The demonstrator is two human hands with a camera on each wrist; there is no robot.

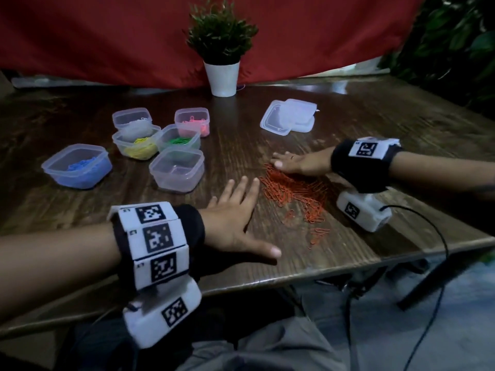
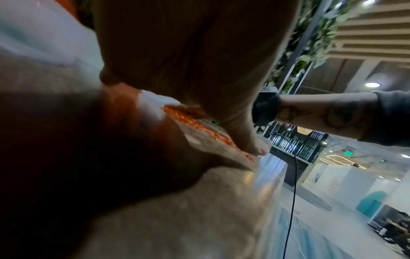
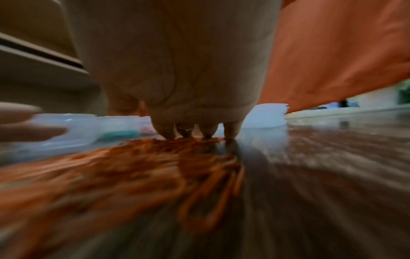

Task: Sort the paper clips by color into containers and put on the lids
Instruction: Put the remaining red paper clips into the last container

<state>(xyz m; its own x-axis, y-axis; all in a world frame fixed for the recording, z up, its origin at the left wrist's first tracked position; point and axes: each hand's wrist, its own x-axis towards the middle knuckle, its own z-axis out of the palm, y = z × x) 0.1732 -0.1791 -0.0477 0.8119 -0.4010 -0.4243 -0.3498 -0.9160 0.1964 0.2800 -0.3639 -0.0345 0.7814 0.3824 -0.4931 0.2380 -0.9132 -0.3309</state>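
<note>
A loose heap of orange paper clips (image 1: 297, 195) (image 3: 142, 168) lies on the dark wooden table (image 1: 241, 156) near its front edge. My left hand (image 1: 235, 210) lies flat with fingers spread just left of the heap. My right hand (image 1: 292, 163) (image 3: 195, 129) lies flat at the heap's far side, fingertips touching the clips. An empty clear container (image 1: 176, 170) stands left of the heap. Behind it stand containers with blue (image 1: 77, 166), yellow (image 1: 136, 144), green (image 1: 178, 139), pink (image 1: 191, 121) and white clips (image 1: 132, 119). A pile of clear lids (image 1: 289, 116) sits behind the heap.
A potted plant in a white pot (image 1: 222, 76) stands at the table's back edge before a red cloth (image 1: 107, 36). A black cable (image 1: 439, 236) hangs off the table's right front corner. The table's front edge (image 1: 294, 279) runs just behind my left thumb.
</note>
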